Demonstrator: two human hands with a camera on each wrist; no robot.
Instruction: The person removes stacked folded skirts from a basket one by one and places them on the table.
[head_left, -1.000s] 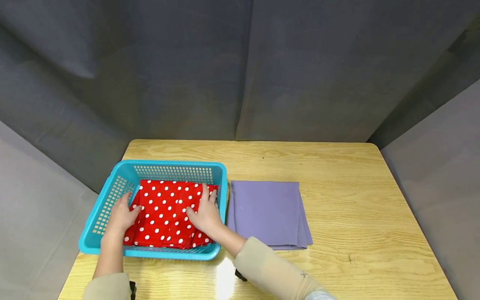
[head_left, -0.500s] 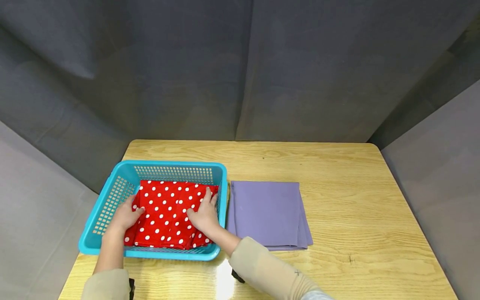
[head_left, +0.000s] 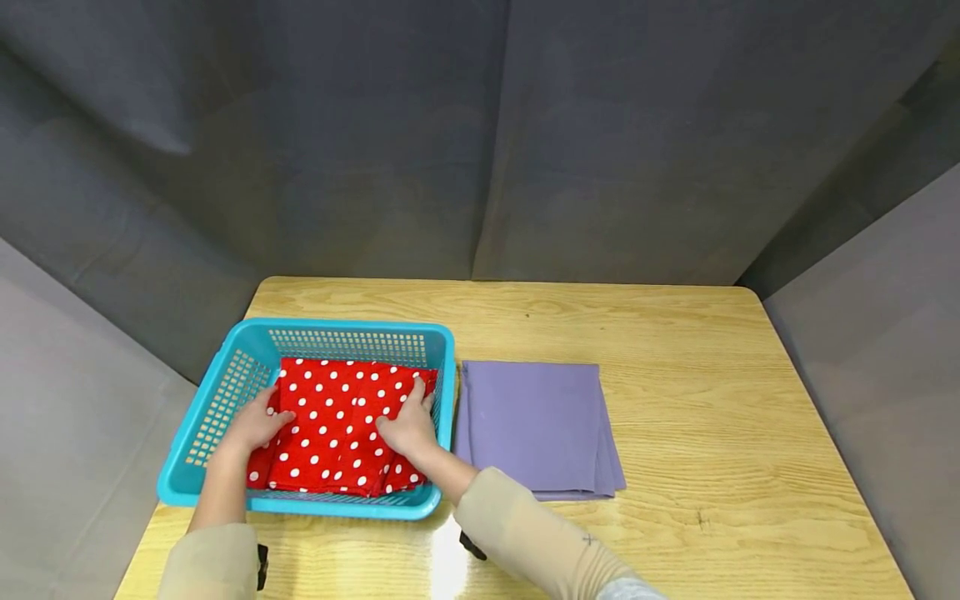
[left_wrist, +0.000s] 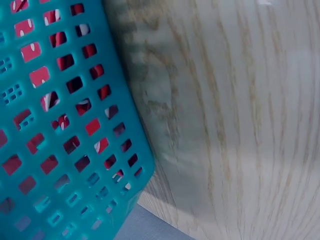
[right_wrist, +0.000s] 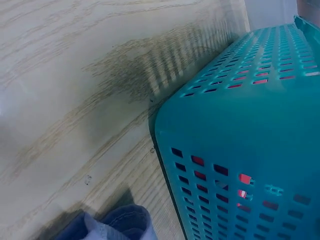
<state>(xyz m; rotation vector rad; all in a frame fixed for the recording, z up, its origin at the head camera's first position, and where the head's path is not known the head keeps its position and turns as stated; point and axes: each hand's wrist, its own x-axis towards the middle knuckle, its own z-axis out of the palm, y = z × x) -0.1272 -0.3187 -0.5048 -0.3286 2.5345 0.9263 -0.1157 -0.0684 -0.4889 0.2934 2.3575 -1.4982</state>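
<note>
A folded red cloth with white polka dots [head_left: 322, 425] lies inside a turquoise plastic basket [head_left: 348, 326] at the left of the table. At the cloth's left side is my left hand [head_left: 255, 425], its thumb extended over the red fabric and its other fingers partly hidden near the edge. My right hand [head_left: 411, 427] rests at the cloth's right side, with thumb and fingers spread and the index finger straight. Both wrist views show only the outside of the basket, with red showing through its holes; neither hand's fingers appear there.
A folded purple cloth [head_left: 532, 425] lies on the wooden table [head_left: 697, 417] just right of the basket. Dark grey curtains [head_left: 615, 142] hang behind the table, and paler panels flank both sides. In the right wrist view, the basket wall [right_wrist: 225, 125] stands near a bluish fold of cloth [right_wrist: 120, 225].
My left hand has shifted right, its thumb now farther over the red cloth. The right hand has barely moved. Basket and both cloths stay in place.
</note>
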